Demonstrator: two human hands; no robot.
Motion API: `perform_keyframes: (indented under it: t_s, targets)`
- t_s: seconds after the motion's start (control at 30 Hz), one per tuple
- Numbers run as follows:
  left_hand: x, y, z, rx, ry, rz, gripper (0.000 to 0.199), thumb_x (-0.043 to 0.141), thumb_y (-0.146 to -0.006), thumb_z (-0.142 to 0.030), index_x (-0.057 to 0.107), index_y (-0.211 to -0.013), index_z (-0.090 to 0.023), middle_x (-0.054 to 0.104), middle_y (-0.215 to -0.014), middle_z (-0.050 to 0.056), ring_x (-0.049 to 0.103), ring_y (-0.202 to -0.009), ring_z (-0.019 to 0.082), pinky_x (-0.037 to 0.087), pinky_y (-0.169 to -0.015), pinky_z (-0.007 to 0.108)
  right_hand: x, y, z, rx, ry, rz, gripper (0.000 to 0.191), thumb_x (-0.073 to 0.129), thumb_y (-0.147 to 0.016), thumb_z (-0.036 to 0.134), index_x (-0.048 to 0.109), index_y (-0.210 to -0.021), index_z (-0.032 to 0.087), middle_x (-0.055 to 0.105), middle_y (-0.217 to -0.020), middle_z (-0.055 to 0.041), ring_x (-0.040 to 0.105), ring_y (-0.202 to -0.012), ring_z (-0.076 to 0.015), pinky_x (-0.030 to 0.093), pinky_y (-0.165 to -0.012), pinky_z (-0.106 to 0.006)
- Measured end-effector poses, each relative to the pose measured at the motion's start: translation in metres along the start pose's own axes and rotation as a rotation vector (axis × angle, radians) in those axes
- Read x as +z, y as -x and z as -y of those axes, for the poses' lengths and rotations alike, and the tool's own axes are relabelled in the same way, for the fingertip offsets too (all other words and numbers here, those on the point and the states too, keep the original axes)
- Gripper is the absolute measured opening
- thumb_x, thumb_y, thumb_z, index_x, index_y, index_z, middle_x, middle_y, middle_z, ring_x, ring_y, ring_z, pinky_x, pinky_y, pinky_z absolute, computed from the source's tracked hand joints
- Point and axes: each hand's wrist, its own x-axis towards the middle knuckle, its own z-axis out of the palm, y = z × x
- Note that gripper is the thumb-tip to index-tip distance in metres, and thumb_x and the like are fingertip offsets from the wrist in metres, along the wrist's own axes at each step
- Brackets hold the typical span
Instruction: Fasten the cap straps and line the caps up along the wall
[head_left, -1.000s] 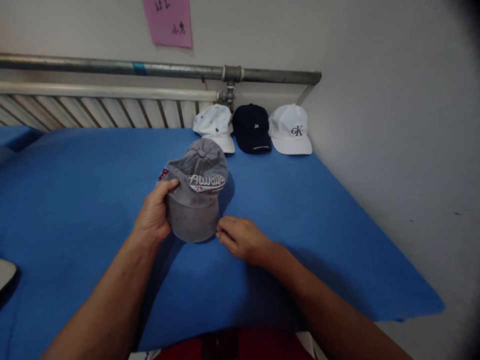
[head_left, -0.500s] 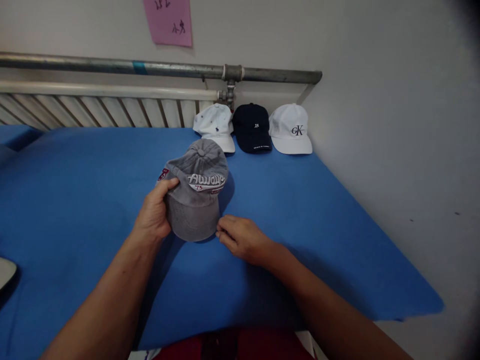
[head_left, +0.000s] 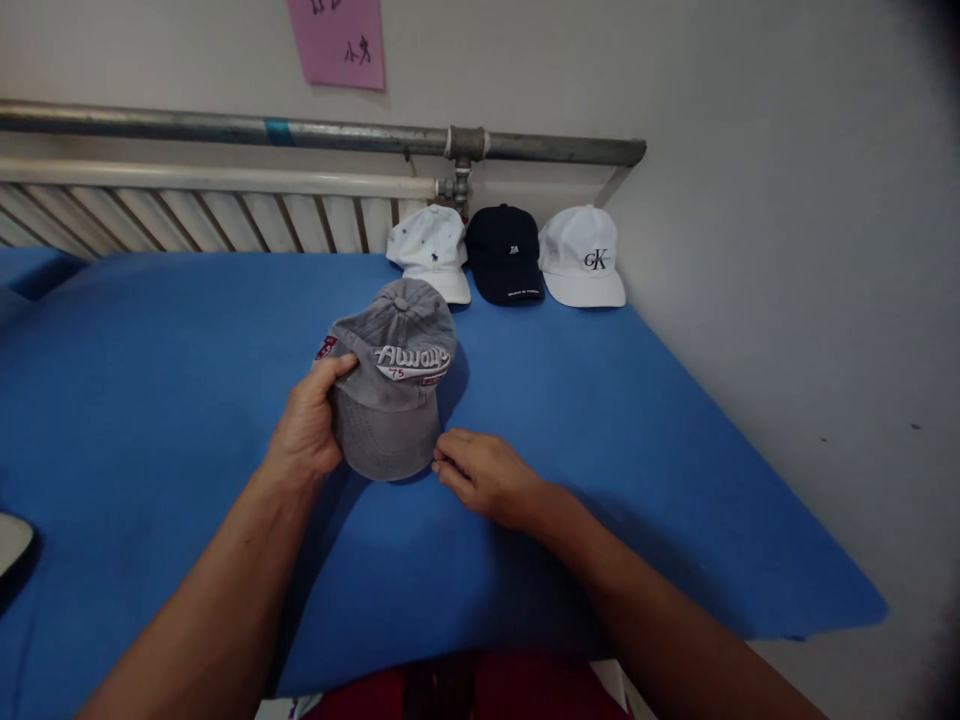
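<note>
A grey baseball cap with raised white "Always" lettering is held tilted above the blue surface, its brim pointing toward me. My left hand grips the cap's left side, thumb on the outside and the other fingers hidden behind it. At the right edge of the brim, my right hand is closed in a pinch. Whether its fingertips hold the brim edge or something small beside it, I cannot tell.
Along the back stand a white cap with a small dark emblem, a black cap and another white cap. Behind the blue-covered table run a radiator and a metal pipe. A wall borders the right side.
</note>
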Motion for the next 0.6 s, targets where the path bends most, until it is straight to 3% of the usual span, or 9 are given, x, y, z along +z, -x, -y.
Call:
perform_keyframes:
  t_s: [0.6]
  targets:
    - [-0.0017,-0.0009,0.0009,0.007,-0.012,0.012,0.013,0.068,-0.063,-0.024,0.071,-0.074,-0.018,0.075,-0.067,0.003,0.074,-0.086,0.028,0.061,-0.082,0.037,0.0005,-0.0006,0.0002,0.009,-0.006,-0.002,0.011,0.053,-0.092,0.018,0.055,-0.082,0.016,0.058,-0.083,-0.0019,0.051,-0.071,-0.0126,0.036,-0.066,-0.026]
